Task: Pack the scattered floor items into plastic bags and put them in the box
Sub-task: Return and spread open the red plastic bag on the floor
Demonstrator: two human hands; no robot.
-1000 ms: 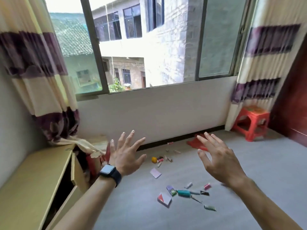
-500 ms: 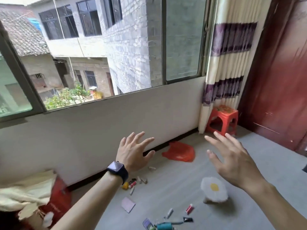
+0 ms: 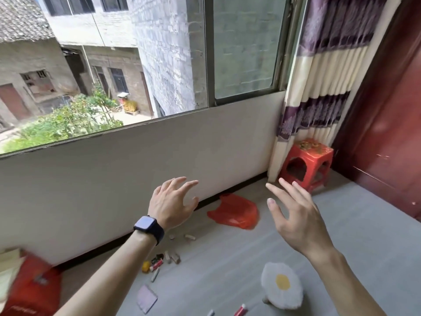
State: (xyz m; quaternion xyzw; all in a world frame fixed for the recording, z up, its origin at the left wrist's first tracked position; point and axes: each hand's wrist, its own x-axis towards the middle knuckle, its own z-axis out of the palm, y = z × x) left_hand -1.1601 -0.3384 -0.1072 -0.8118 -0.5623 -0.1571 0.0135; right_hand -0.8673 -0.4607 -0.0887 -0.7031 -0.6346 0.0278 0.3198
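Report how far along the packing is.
Done: nothing visibly packed. The red plastic bag lies crumpled on the floor by the wall, untouched. In hand: nothing; the left hand and right hand are open in the air. Left: the small items near the wall and the purple card lie loose on the floor, all to be bagged and boxed.

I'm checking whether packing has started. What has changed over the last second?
Only the view moved. The head turned right, so the cabinet slid out of sight, the egg-shaped cushion came into view, and the red bag and red stool look nearer. Nothing was picked up or let go. The left hand and right hand stay raised, open and empty. The small items lie scattered as before.
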